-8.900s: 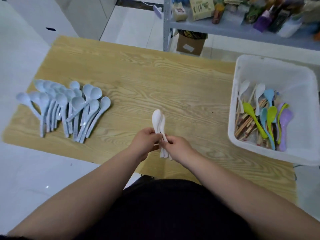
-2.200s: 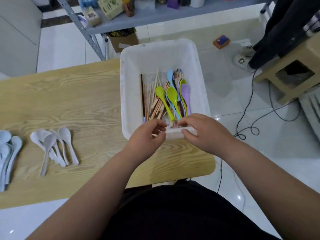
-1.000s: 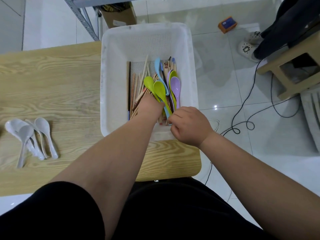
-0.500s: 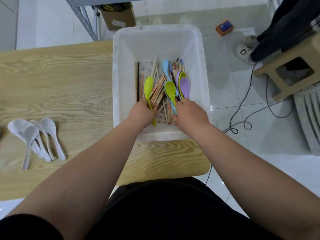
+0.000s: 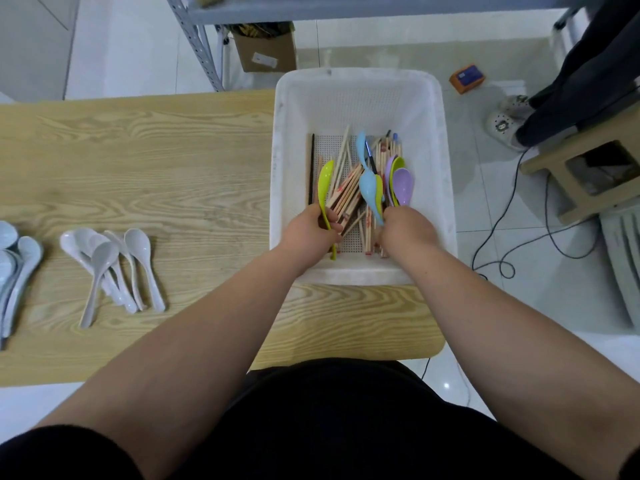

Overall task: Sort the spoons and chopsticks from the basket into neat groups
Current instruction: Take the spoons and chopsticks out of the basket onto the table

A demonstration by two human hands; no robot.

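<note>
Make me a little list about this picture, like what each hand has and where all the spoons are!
Left hand: grips a green spoon by its handle
Right hand: holds the handle end of a blue spoon
Basket: white, at the table's right end
Inside the basket: chopsticks, a purple spoon, and more spoons
White spoons: grouped on the table
Pale blue spoons: grouped at the left edge of the view
</note>
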